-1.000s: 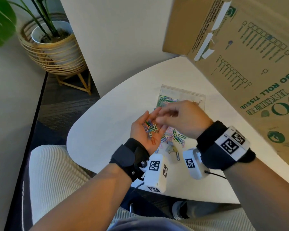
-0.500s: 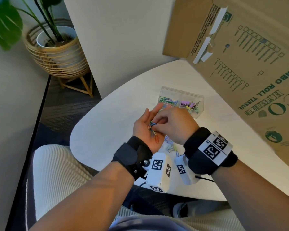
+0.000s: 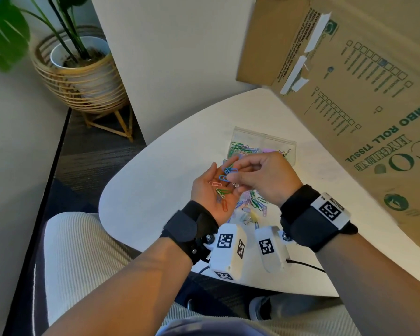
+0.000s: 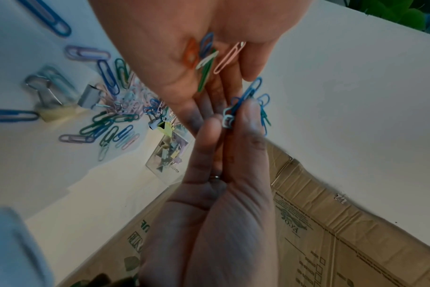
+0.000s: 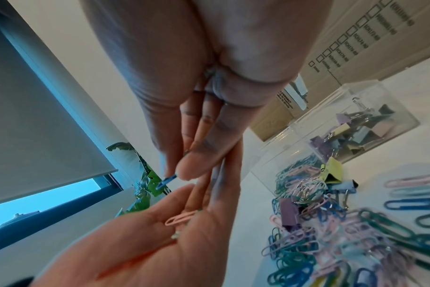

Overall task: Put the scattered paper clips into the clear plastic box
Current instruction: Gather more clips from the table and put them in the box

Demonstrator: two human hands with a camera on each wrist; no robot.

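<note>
My left hand [image 3: 210, 187] lies palm up over the white table [image 3: 155, 185], fingers fairly straight. Several coloured paper clips [image 3: 220, 193] rest in its palm. My right hand [image 3: 231, 176] pinches a small bunch of blue paper clips [image 3: 228, 171] between thumb and fingers, just above my left fingers; the same blue paper clips [image 4: 248, 95] show in the left wrist view. Behind both hands stands the clear plastic box [image 3: 264, 141], with paper clips in its left compartment and binder clips in its right compartment [image 5: 361, 132]. A scattered pile of clips [image 3: 256, 202] lies on the table under my right hand.
Binder clips [image 3: 249, 216] are mixed into the near side of the pile. A big cardboard carton [image 3: 349, 98] leans over the table's right side, close to the clear box. A potted plant [image 3: 83, 66] in a wicker stand sits on the floor at the far left.
My right hand went from reaching into my left palm to lifting out a pinch of blue clips, and now sits slightly farther away, toward the box. The left hand stays palm up.
</note>
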